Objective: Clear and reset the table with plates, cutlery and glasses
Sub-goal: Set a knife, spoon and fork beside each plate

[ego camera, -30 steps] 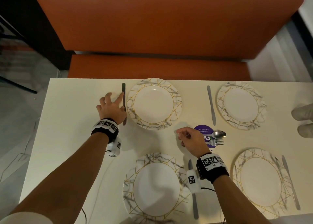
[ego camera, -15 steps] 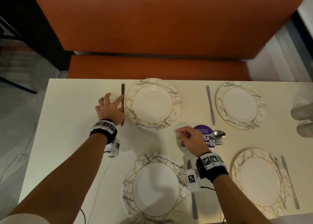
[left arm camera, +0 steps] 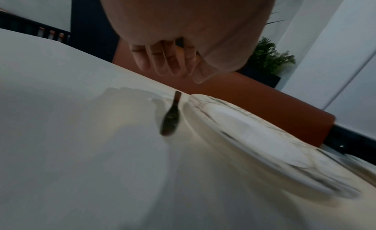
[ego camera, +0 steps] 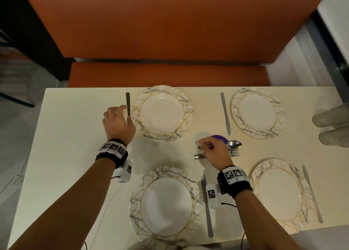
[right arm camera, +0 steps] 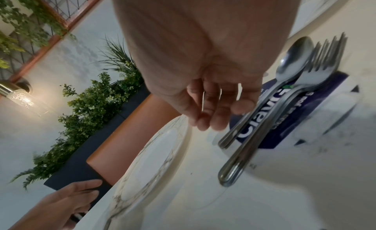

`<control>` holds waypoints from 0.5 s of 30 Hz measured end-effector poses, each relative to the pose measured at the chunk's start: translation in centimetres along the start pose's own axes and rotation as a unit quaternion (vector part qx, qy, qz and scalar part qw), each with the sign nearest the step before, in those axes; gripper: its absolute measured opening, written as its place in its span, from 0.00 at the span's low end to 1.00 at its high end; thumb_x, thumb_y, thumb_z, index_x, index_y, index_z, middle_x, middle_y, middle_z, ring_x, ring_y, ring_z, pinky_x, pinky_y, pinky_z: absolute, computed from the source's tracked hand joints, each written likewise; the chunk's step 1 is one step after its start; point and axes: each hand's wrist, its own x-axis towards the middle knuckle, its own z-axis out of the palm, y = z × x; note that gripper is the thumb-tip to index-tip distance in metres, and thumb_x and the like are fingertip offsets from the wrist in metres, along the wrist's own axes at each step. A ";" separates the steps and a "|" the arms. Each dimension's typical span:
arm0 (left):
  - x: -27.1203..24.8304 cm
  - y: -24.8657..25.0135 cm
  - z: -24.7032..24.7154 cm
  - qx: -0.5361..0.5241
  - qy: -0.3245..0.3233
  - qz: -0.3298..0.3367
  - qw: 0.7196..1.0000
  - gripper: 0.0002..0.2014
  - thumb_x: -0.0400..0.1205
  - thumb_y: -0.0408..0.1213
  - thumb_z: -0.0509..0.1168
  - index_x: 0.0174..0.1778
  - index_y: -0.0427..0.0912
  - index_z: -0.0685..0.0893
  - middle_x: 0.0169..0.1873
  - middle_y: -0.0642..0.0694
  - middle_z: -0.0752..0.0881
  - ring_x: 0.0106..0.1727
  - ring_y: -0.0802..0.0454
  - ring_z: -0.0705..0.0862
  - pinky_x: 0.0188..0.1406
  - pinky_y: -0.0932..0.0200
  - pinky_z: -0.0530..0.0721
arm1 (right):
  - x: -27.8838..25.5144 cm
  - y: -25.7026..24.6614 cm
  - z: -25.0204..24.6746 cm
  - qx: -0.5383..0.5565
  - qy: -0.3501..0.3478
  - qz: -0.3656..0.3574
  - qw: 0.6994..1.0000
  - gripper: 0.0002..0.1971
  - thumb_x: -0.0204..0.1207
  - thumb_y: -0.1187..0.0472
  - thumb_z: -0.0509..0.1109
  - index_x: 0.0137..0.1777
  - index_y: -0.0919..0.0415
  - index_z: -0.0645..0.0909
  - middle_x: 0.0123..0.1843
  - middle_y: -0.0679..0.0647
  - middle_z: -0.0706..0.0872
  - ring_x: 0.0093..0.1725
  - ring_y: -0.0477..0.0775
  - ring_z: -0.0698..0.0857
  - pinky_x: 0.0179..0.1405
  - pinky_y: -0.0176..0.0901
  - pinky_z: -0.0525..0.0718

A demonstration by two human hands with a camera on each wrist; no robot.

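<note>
Four marbled plates are laid on the cream table, each with a knife beside it. My left hand hovers just left of the far-left plate, its fingers loosely curled and holding nothing. The dark knife lies flat beside that plate. My right hand is curled over the handles of a cutlery pile, a spoon and forks, on a purple coaster. Whether it pinches a handle is unclear.
An orange bench runs along the table's far side. The other plates sit near left, far right and near right. Two pale shapes rest at the right edge. Bare tabletop stretches to the left of my left arm.
My left hand has lifted off the dark knife and drawn back a little, its fingers curling in. The right hand stays over the cutlery pile.
</note>
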 end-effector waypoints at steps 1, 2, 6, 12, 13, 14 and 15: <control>-0.7 0.9 0.2 -0.014 0.017 0.011 1.000 0.20 0.78 0.32 0.71 0.66 0.40 0.83 0.59 0.33 0.83 0.59 0.30 0.79 0.54 0.35 0.81 | 0.0 0.2 -0.6 -0.004 0.023 0.005 1.000 0.10 0.82 0.69 0.69 0.50 0.54 0.89 0.41 0.49 0.90 0.41 0.46 0.89 0.42 0.37 0.90; -1.4 2.0 0.4 -0.024 0.028 0.026 0.999 0.18 0.77 0.31 0.70 0.64 0.41 0.83 0.57 0.34 0.83 0.57 0.31 0.80 0.52 0.37 0.81 | 0.0 0.4 -1.3 -0.011 0.056 0.009 0.998 0.10 0.82 0.69 0.68 0.50 0.55 0.89 0.41 0.48 0.89 0.40 0.43 0.88 0.39 0.33 0.88; -4.4 6.7 1.8 -0.052 0.024 0.096 0.994 0.15 0.77 0.31 0.68 0.59 0.42 0.85 0.54 0.38 0.84 0.53 0.36 0.79 0.50 0.43 0.78 | 0.5 2.8 -4.5 -0.108 0.203 0.006 0.973 0.08 0.79 0.66 0.69 0.54 0.59 0.87 0.49 0.57 0.88 0.49 0.56 0.85 0.48 0.44 0.81; -9.5 14.6 4.3 -0.089 -0.047 0.122 0.987 0.13 0.77 0.28 0.69 0.55 0.45 0.86 0.53 0.44 0.84 0.52 0.43 0.80 0.50 0.44 0.80 | 1.8 5.4 -7.7 -0.283 0.161 0.130 0.937 0.17 0.80 0.53 0.69 0.64 0.62 0.81 0.61 0.63 0.84 0.62 0.66 0.80 0.58 0.58 0.80; -10.3 15.7 4.7 -0.096 -0.059 0.118 0.987 0.13 0.77 0.28 0.69 0.55 0.45 0.86 0.53 0.45 0.84 0.53 0.43 0.80 0.50 0.45 0.81 | 2.0 5.6 -8.0 -0.294 0.131 0.145 0.936 0.17 0.81 0.52 0.68 0.63 0.63 0.81 0.61 0.63 0.84 0.62 0.66 0.80 0.59 0.57 0.81; -10.9 16.8 5.1 -0.101 -0.070 0.116 0.986 0.13 0.77 0.28 0.68 0.54 0.45 0.86 0.52 0.46 0.84 0.53 0.44 0.80 0.51 0.45 0.81 | 2.3 5.9 -8.2 -0.294 0.109 0.154 0.937 0.17 0.81 0.52 0.67 0.63 0.63 0.82 0.61 0.62 0.85 0.62 0.65 0.81 0.60 0.57 0.81; -11.5 17.7 5.4 -0.103 -0.079 0.115 0.985 0.12 0.77 0.28 0.68 0.54 0.46 0.86 0.52 0.46 0.84 0.54 0.44 0.80 0.53 0.45 0.81 | 2.6 6.0 -8.4 -0.286 0.093 0.157 0.941 0.15 0.81 0.53 0.67 0.61 0.62 0.82 0.60 0.61 0.86 0.61 0.65 0.83 0.61 0.56 0.83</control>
